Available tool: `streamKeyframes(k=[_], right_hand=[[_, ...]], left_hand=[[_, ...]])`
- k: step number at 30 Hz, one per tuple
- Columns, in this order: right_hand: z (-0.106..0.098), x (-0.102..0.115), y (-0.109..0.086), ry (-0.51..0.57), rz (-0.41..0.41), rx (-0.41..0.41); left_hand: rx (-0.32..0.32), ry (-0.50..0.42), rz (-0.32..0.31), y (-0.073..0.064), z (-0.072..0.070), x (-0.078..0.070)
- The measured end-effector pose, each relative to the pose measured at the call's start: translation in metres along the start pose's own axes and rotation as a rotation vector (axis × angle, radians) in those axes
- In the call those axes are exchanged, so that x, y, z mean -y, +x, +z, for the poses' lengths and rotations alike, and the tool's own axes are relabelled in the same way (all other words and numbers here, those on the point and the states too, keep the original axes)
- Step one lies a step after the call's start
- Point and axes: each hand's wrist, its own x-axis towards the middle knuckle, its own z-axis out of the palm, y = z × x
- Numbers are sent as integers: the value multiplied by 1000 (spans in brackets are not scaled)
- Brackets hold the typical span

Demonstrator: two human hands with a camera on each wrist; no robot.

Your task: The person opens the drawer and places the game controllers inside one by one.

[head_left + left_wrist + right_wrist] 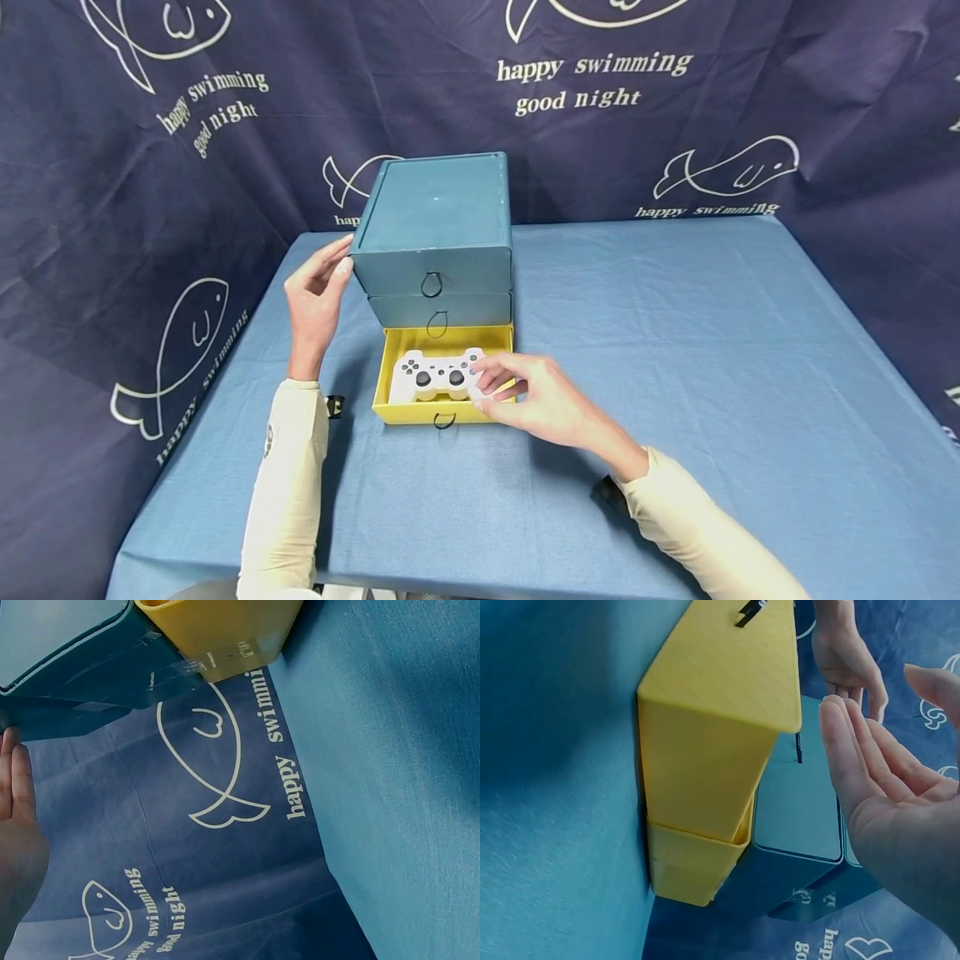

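Note:
A white game controller [441,377] lies in the pulled-out yellow drawer [380,410], which is the lowest of a stack. Over the drawer's right side is my right hand [536,400], its fingertips overlapping the controller's right end in the head view. In the right wrist view, those fingers [881,754] are extended, with the thumb apart and nothing between them. My left hand [315,287] is at the left front corner of the teal top box [438,204]; the left wrist view shows its straight fingers [21,780] right at the box's side.
Two teal drawers sit above the yellow one, the top drawer [465,273] and the middle drawer [480,308], with black loop pulls. A blue cloth [675,358] covers the table. Dark blue fabric [585,150] with fish outlines hangs behind and at the sides.

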Motion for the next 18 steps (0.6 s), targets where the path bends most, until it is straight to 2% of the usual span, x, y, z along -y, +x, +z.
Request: streamKeyframes(k=[7, 18], right_hand=[[9, -3, -10, 25, -20, 21], [32, -8, -18, 68, 26, 112]], left_hand=[[16, 29, 28, 0, -2, 2], [2, 16, -1, 0, 0, 0]])
